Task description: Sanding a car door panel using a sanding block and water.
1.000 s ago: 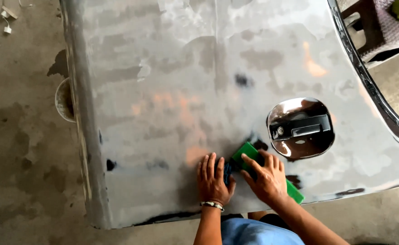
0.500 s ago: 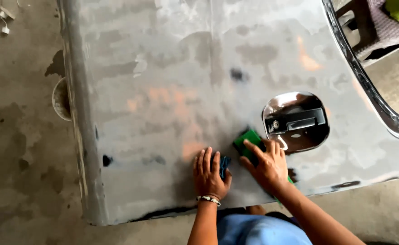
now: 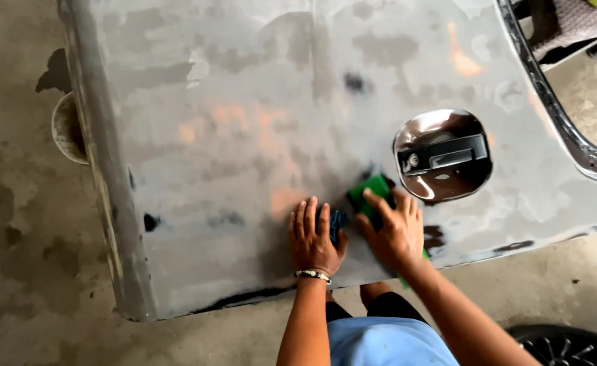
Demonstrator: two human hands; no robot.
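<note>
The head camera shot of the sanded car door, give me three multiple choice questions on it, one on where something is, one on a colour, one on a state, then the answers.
1. Where does the door handle recess sit relative to the right hand?
A. Up the panel and to its right in the picture
B. Under the left hand
C. At the panel's left edge

2. What colour is the block under the right hand?
A. Red
B. Green
C. White

3. How does the left hand lie?
A. Clenched in a fist
B. Raised off the panel
C. Flat, fingers spread on the car door panel

Answers:
1 A, the shiny recess lies beyond the right hand's fingers, toward the picture's right.
2 B, a green edge shows past the fingertips.
3 C, palm down on the grey surface, with a beaded bracelet at the wrist.
</note>
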